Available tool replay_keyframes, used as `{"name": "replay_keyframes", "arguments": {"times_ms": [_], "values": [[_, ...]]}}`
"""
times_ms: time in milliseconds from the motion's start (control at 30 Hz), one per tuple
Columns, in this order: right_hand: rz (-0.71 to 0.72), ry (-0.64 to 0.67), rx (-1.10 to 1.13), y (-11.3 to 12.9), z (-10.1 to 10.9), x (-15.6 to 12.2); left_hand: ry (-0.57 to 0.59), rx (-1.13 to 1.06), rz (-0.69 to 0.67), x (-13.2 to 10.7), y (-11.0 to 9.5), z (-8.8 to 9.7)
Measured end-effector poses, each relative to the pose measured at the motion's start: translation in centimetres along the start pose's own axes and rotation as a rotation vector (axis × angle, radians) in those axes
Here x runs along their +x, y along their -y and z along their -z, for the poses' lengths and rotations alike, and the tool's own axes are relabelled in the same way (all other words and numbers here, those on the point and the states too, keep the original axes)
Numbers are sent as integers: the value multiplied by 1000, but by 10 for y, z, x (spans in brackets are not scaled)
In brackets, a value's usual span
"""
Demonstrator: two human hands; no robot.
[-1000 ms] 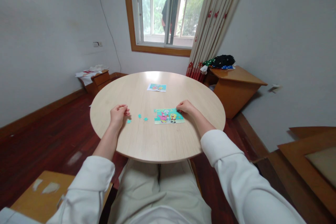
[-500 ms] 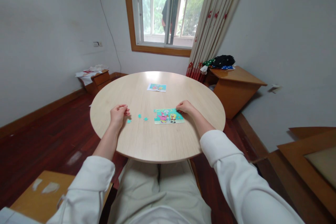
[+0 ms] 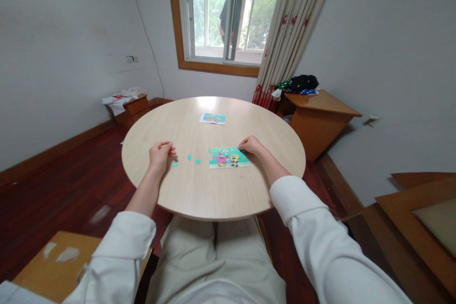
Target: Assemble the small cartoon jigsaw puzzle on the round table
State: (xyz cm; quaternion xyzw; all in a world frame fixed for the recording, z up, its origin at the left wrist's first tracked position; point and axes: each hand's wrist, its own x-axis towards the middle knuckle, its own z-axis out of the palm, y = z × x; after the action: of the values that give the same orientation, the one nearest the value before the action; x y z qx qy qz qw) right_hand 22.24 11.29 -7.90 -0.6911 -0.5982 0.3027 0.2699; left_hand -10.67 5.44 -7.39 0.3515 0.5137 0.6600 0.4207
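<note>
A nearly whole jigsaw puzzle (image 3: 228, 157) with pink and yellow cartoon figures on teal lies flat on the round table (image 3: 213, 194). At its upper right corner my right hand (image 3: 251, 144) has its fingertips pinched together, pressed on a teal puzzle piece that they mostly cover. My left hand (image 3: 161, 154) is closed above the left part of the table; whether anything is in its fingers is hidden. Between that hand and the puzzle lie small teal pieces: one loose piece (image 3: 175, 164) just by the hand, a second piece (image 3: 189, 157) and a third piece (image 3: 198, 161).
Farther back on the table is a printed picture sheet (image 3: 213, 118) with the same cartoon scene. Beyond are a window (image 3: 231, 14) and a curtain (image 3: 295, 23). A wooden desk (image 3: 322, 114) with cloths stands right; a wooden chair (image 3: 57, 261) is at lower left.
My right fingertips have shifted very slightly at the puzzle's corner, where a dark gap beneath them now shows teal. My left hand and the loose pieces look unmoved.
</note>
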Motion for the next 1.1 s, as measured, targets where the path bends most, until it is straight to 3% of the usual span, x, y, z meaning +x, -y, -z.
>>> {"name": "replay_keyframes", "arguments": {"times_ms": [567,867,1100], "values": [[7,-61,80,1,-1,-4,-3,-14,-7,0,0,0],[-123,-59,486,0,5,-18,-22,-9,-20,2,2,2],[-137,-46,556,1,7,-23,-58,135,-60,2,-1,4]]}}
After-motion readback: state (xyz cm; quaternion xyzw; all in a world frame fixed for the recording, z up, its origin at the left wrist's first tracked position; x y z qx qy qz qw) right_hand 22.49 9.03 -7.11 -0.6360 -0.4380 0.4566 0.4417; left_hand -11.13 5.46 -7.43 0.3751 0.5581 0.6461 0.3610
